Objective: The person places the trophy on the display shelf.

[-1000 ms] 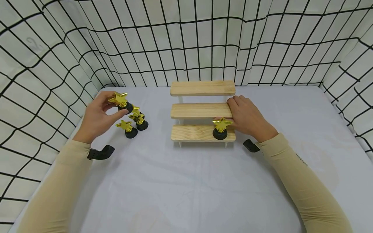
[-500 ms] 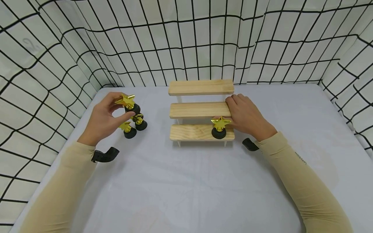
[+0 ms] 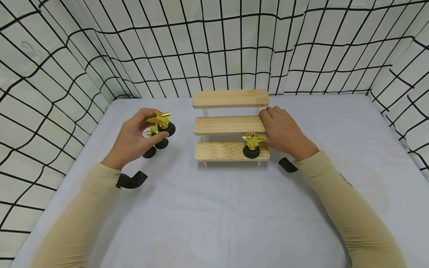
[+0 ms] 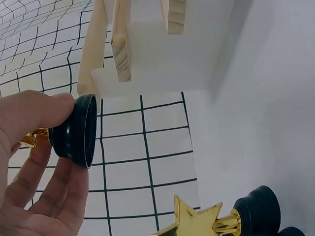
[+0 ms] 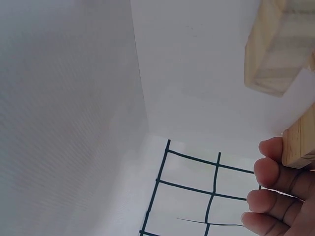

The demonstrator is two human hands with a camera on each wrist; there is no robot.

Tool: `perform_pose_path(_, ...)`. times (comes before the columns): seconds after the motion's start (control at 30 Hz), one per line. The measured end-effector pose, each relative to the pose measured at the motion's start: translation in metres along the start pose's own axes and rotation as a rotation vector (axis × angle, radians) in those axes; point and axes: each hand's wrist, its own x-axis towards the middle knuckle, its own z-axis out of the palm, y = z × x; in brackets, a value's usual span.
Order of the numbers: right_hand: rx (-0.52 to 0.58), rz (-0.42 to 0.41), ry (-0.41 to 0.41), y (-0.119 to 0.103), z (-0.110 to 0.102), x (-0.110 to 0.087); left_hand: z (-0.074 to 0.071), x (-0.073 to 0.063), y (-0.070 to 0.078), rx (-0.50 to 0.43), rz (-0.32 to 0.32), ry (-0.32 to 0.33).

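My left hand (image 3: 132, 139) pinches a small trophy (image 3: 160, 120), a gold star on a round black base, between thumb and fingers. In the left wrist view the black base of this trophy (image 4: 74, 132) faces sideways. Below and partly behind that hand stand more trophies, their black bases (image 3: 149, 152) showing on the table. My right hand (image 3: 285, 134) grips the right end of the middle shelf (image 3: 228, 125) of a three-tier wooden stand. The right wrist view shows its fingertips (image 5: 266, 172) at the shelf's end. Another star trophy (image 3: 253, 143) stands on the lowest shelf, toward the right.
The stand's top shelf (image 3: 231, 98) sits farthest back, near a black wire grid (image 3: 241, 52) that lines the back and sides. A white cloth (image 3: 221, 208) covers the table. Black straps with stubs (image 3: 132, 180) sit at both wrists.
My left hand has moved right with the held trophy, now overlapping the trophies on the table in the head view. My right hand keeps its hold on the middle shelf.
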Motion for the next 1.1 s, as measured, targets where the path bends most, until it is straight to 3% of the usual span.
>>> perform_pose_path(0.63,-0.009,-0.007,0.017,0.001,0.002,0.0,0.028,-0.008,0.014,-0.076,0.04,-0.07)
perform_pose_path(0.87,0.001,-0.005,0.021,0.002,0.002,-0.001,0.043,-0.01,0.016,-0.128,0.093,-0.102)
perform_pose_path(1.1,0.003,-0.008,0.029,0.002,0.003,-0.001,0.054,-0.011,0.016,-0.166,0.069,-0.139)
